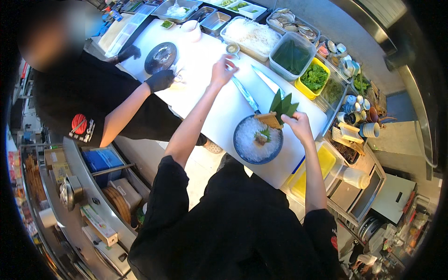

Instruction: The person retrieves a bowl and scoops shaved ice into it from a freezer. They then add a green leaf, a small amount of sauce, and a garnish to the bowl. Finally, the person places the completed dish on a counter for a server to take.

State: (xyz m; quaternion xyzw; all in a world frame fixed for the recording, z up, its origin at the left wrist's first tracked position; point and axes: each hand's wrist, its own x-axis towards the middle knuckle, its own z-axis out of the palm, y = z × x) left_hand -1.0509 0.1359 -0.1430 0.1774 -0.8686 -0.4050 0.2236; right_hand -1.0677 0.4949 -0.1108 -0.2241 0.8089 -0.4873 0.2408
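My right hand (299, 127) pinches the base of a dark green cut leaf (282, 104) with pointed tips. That leaf stands at the far right rim of a blue bowl (241, 154) filled with crushed ice (246, 136). Beside the leaf, a small bamboo mat (267, 120) leans on the rim. A green leaf garnish with a small brownish piece (261, 139) sits in the middle of the ice. My left hand (223, 71) hovers over the board with bent fingers apart, seemingly holding nothing. Just beyond it is a small cup of pale paste (232, 49).
Two knives (245, 94) (267, 80) lie on the white cutting board (213, 108). Tubs of shredded white radish (250, 35), leaves (293, 56) and greens (314, 77) line the back. At left, a co-worker's gloved hand (160, 81) is near a dark round plate (160, 57).
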